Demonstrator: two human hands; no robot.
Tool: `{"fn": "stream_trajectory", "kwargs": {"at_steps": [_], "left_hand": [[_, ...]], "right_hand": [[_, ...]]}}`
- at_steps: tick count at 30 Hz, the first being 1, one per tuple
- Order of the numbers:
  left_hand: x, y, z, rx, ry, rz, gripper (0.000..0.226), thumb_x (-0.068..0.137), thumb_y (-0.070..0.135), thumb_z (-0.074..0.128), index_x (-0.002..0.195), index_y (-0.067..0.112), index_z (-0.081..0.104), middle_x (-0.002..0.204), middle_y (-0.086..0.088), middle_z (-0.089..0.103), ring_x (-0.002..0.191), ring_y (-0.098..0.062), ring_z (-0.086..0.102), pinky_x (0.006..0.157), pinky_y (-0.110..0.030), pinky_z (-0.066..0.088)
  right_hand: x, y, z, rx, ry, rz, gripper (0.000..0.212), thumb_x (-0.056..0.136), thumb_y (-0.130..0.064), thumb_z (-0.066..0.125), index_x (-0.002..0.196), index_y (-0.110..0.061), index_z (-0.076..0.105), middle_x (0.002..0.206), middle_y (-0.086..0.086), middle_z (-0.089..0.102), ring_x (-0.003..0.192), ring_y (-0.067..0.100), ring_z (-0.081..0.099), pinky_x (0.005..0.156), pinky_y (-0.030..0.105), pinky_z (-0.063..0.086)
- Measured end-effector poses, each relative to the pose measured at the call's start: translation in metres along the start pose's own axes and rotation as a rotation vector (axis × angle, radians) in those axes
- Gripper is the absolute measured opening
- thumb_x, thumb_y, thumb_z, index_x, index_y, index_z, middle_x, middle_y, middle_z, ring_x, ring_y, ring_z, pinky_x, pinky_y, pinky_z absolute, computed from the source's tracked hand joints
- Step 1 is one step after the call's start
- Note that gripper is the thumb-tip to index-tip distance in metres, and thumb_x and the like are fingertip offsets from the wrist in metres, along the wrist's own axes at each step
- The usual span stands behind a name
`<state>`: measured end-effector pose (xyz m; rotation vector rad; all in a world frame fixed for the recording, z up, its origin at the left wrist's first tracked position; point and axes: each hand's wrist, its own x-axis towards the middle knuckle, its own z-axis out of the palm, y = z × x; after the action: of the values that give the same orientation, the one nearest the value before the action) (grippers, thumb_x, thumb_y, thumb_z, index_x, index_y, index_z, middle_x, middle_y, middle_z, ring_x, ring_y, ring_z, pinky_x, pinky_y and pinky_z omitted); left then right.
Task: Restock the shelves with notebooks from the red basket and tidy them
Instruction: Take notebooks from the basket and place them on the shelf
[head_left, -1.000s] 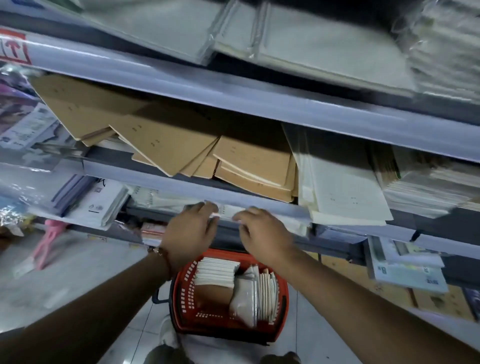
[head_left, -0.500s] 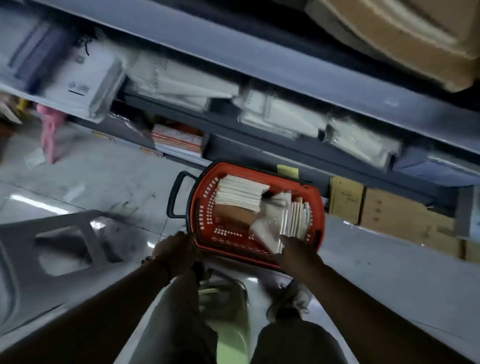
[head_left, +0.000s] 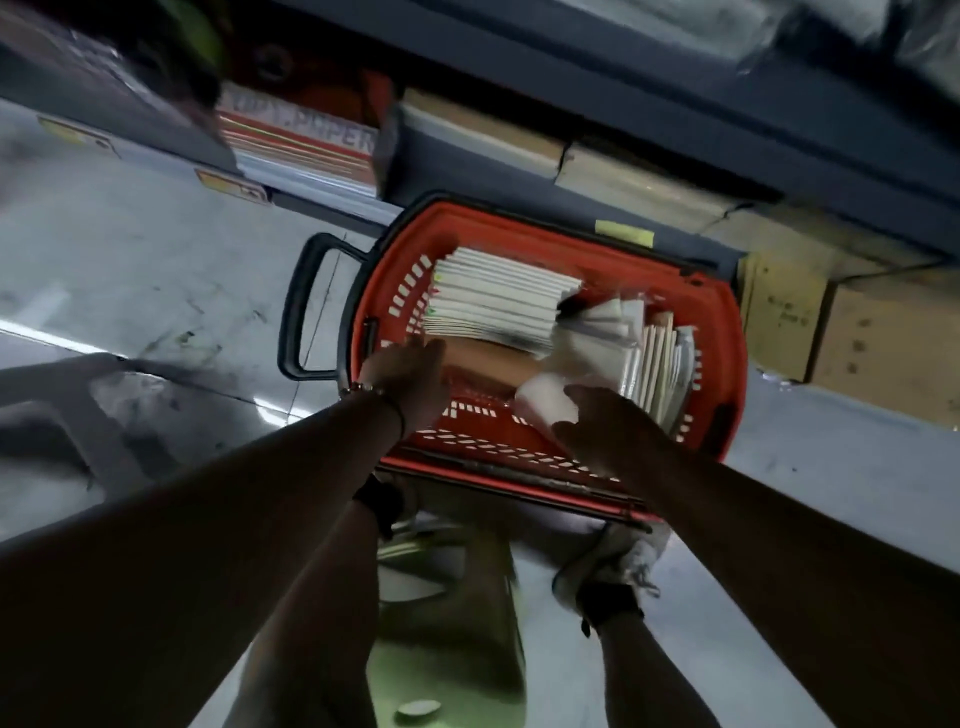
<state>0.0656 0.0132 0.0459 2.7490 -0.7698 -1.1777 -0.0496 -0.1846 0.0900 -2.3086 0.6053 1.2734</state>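
Stationery shop aisle. Red shopping basket (head_left: 724, 332) on pale tiled floor (head_left: 130, 249), packed with white notebooks (head_left: 493, 301) (spines up, some plastic-wrapped). Just behind basket: dark metal shelving (head_left: 675, 130) with yellow price labels (head_left: 228, 184) on edge, boxed copy paper (head_left: 306, 145) stacked on bottom shelf. Right of basket: cardboard cartons (head_left: 857, 332) under shelf.

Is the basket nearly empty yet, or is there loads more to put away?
Loads more. The red basket on the floor holds a flat stack of white notebooks and another bunch standing on edge. Right now the left hand and right hand are reaching into it; neither clearly grips anything yet. What is already done cannot be judged here: the shelf above is blurred.
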Motion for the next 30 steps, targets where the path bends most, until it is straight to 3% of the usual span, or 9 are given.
{"fn": "stream_trajectory", "kwargs": {"at_steps": [5, 13, 19, 22, 26, 28, 30], "left_hand": [[0.019, -0.003, 0.026, 0.142, 0.032, 0.034, 0.037, 0.096, 0.027, 0.05, 0.131, 0.015, 0.049, 0.125, -0.012, 0.058, 0.107, -0.033, 0.062, 0.082, -0.042, 0.053], [0.034, -0.009, 0.043, 0.22, 0.078, 0.024, 0.056, 0.097, 0.024, 0.052, 0.146, 0.01, 0.028, 0.128, -0.014, 0.056, 0.108, -0.032, 0.062, 0.082, -0.041, 0.053], [0.038, -0.006, 0.043, 0.243, 0.135, 0.033, 0.038, 0.097, 0.022, 0.051, 0.133, 0.009, 0.045, 0.124, -0.013, 0.049, 0.101, -0.027, 0.058, 0.076, -0.037, 0.054], [0.041, -0.006, 0.047, 0.188, 0.084, 0.049, 0.028, 0.095, 0.014, 0.054, 0.123, 0.011, 0.055, 0.118, -0.009, 0.058, 0.098, -0.026, 0.062, 0.074, -0.036, 0.055], [0.042, -0.003, 0.056, 0.112, 0.038, 0.083, 0.034, 0.095, 0.008, 0.051, 0.128, 0.013, 0.045, 0.103, -0.007, 0.066, 0.088, -0.025, 0.067, 0.066, -0.033, 0.049], [0.045, 0.0, 0.061, 0.112, 0.021, 0.114, 0.038, 0.094, 0.005, 0.05, 0.131, 0.015, 0.045, 0.103, -0.007, 0.065, 0.087, -0.024, 0.066, 0.069, -0.034, 0.054], [0.045, 0.003, 0.065, 0.149, -0.022, 0.119, 0.031, 0.095, 0.006, 0.05, 0.124, 0.016, 0.056, 0.1, -0.005, 0.066, 0.087, -0.02, 0.065, 0.073, -0.033, 0.055]], "right_hand": [[0.027, -0.004, 0.008, 0.036, 0.06, 0.038, 0.054, 0.099, -0.04, 0.049, 0.146, -0.017, 0.04, 0.147, 0.012, 0.047, 0.13, 0.028, 0.048, 0.101, 0.034, 0.039], [0.052, -0.001, 0.034, 0.159, 0.067, 0.048, 0.045, 0.099, -0.037, 0.051, 0.139, -0.017, 0.047, 0.13, 0.011, 0.056, 0.103, 0.021, 0.055, 0.077, 0.029, 0.041], [0.063, 0.004, 0.047, 0.123, 0.039, 0.077, 0.051, 0.097, -0.033, 0.055, 0.144, -0.018, 0.041, 0.146, 0.011, 0.045, 0.134, 0.028, 0.041, 0.101, 0.034, 0.039], [0.071, 0.006, 0.053, 0.127, 0.06, 0.076, 0.05, 0.096, -0.037, 0.055, 0.142, -0.019, 0.044, 0.145, 0.01, 0.045, 0.133, 0.028, 0.042, 0.102, 0.036, 0.04], [0.076, 0.007, 0.059, 0.185, 0.105, 0.067, 0.045, 0.097, -0.039, 0.054, 0.139, -0.023, 0.047, 0.136, 0.008, 0.053, 0.127, 0.026, 0.047, 0.098, 0.035, 0.045], [0.078, 0.007, 0.061, 0.197, 0.109, 0.068, 0.047, 0.095, -0.034, 0.059, 0.14, -0.027, 0.045, 0.136, 0.006, 0.053, 0.127, 0.027, 0.049, 0.099, 0.041, 0.048], [0.079, 0.007, 0.061, 0.224, 0.134, 0.083, 0.043, 0.095, -0.036, 0.059, 0.135, -0.026, 0.049, 0.131, 0.005, 0.056, 0.117, 0.025, 0.055, 0.094, 0.042, 0.052]]}}
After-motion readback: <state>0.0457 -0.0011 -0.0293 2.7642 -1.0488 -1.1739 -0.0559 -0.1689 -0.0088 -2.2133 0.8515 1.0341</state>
